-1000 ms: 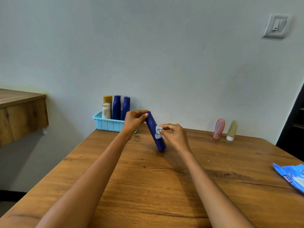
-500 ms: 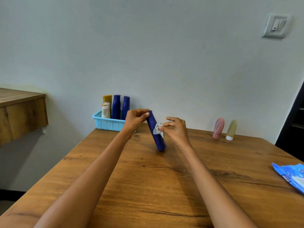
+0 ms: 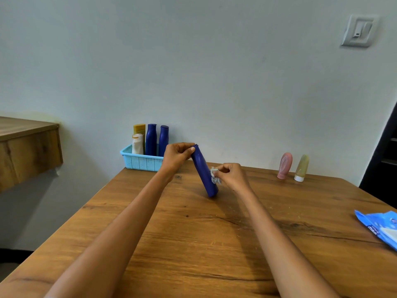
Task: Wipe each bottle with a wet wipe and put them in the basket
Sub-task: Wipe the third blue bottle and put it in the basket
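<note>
Gripped at its cap end by the left hand (image 3: 176, 155), fingers curled around the top, a dark blue bottle (image 3: 204, 171) leans with its top toward the left and its base resting on the wooden table (image 3: 193, 244). The right hand (image 3: 233, 176) pinches a crumpled wet wipe (image 3: 214, 177) between thumb and fingertips and presses it against the bottle's right side, a little below its middle.

From left to right: a wooden counter (image 3: 28, 147) juts out from the wall, apart from the table, with open floor between them. At the table's far left corner, against the wall, stands a light blue basket (image 3: 140, 161). It holds four upright bottles: a yellow bottle (image 3: 139, 129) at the back, a white tube (image 3: 137, 144) in front of it, and two dark blue bottles (image 3: 151, 139) (image 3: 163, 140) side by side. The left hand is just beside the basket's right end.

Near the far edge on the right, a pink tube (image 3: 284, 165) and a pale yellow tube (image 3: 301, 167) stand cap-down, close together and well apart from the hands. A blue wipes packet (image 3: 380, 229) lies at the right edge, partly cut off by the frame. Bare tabletop extends from the held bottle toward the near edge, crossed only by the two forearms. A light switch (image 3: 359, 31) sits high on the wall at right.
</note>
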